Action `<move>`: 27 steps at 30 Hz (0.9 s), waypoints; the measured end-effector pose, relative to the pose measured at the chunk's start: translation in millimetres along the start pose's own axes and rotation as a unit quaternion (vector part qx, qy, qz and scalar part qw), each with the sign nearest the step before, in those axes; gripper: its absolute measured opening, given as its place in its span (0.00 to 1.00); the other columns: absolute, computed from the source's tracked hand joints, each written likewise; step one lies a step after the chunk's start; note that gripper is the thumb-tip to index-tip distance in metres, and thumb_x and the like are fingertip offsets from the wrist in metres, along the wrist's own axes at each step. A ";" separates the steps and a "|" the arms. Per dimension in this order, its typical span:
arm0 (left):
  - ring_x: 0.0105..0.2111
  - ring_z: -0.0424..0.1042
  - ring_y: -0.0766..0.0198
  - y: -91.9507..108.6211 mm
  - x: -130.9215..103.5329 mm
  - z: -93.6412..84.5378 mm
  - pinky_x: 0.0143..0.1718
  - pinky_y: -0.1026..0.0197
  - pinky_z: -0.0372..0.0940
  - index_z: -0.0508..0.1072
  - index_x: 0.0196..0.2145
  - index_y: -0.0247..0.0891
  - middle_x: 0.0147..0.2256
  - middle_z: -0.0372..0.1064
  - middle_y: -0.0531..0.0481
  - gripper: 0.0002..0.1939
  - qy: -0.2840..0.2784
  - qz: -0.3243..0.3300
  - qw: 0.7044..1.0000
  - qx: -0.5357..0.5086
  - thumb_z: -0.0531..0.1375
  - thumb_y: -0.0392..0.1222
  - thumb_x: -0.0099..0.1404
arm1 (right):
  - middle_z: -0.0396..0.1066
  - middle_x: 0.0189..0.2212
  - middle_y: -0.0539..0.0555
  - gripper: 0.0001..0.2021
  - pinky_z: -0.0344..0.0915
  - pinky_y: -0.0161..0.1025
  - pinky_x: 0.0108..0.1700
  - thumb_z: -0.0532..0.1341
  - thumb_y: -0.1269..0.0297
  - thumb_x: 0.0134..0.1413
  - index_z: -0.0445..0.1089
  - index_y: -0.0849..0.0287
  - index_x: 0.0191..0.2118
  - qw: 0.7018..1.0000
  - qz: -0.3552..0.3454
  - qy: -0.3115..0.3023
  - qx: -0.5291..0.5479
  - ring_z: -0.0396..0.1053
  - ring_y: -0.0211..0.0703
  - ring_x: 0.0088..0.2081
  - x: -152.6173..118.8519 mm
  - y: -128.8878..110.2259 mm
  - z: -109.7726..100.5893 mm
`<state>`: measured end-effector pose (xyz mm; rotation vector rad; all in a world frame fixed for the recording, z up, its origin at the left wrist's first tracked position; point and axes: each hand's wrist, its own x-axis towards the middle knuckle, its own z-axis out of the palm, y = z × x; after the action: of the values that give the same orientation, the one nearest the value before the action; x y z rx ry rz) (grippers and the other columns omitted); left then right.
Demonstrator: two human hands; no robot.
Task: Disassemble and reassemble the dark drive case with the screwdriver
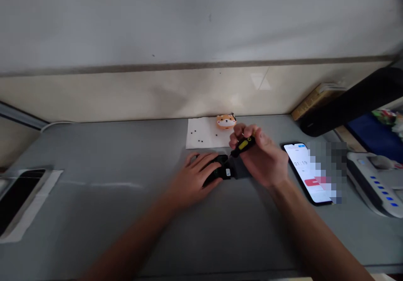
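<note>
Two hands on counter (176, 241): left hand (192, 182), fingers gripping black device (227, 173) mid-counter; right hand (267, 157), fingers around black-yellow screwdriver (244, 145), tip at device. Near back edge: white sheet (206, 132), dark specks (198, 140), orange case (226, 121).

Angles both bare forearms (135, 235) inward; lays left hand (193, 178) palm down, fingers (209, 170) slightly spread; holds right hand (266, 159) near it, tightly curled.

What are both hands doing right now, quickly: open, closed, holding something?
Left hand: curled over a dark device, holding it.
Right hand: closed on a black-and-yellow screwdriver; whether its tip touches the device can't be told.
</note>
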<state>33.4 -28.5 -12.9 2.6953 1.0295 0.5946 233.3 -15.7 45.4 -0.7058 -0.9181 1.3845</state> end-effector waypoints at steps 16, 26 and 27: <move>0.58 0.72 0.52 -8.3 -0.9 -0.9 0.63 0.43 0.59 0.75 0.53 0.41 0.57 0.73 0.40 0.16 0.004 0.027 1.000 0.005 0.53 0.49 0.77 | 0.61 0.28 0.49 0.21 0.66 0.40 0.34 0.62 0.40 0.60 0.66 0.53 0.29 0.999 -0.014 0.027 -0.020 0.64 0.39 0.30 2.7 1.8 6.1; 0.58 0.72 0.53 -6.7 -1.5 -2.0 0.62 0.44 0.60 0.75 0.55 0.42 0.57 0.73 0.41 0.16 0.000 0.017 1.000 0.004 0.54 0.49 0.77 | 0.54 0.20 0.42 0.25 0.55 0.36 0.22 0.70 0.47 0.54 0.54 0.53 0.27 0.992 -0.021 0.016 -0.119 0.57 0.33 0.19 0.5 2.5 -0.5; 0.59 0.71 0.53 -6.5 -1.2 -2.4 0.63 0.44 0.59 0.75 0.54 0.42 0.58 0.73 0.41 0.16 -0.004 0.017 1.000 0.005 0.54 0.49 0.77 | 0.55 0.21 0.43 0.25 0.55 0.36 0.22 0.69 0.42 0.54 0.56 0.52 0.27 0.993 -0.030 0.017 -0.116 0.56 0.34 0.20 1.7 3.6 0.2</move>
<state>27.7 -24.4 -13.1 2.7269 0.9893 0.5846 231.2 -13.6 42.6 -0.8667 -1.0753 1.2209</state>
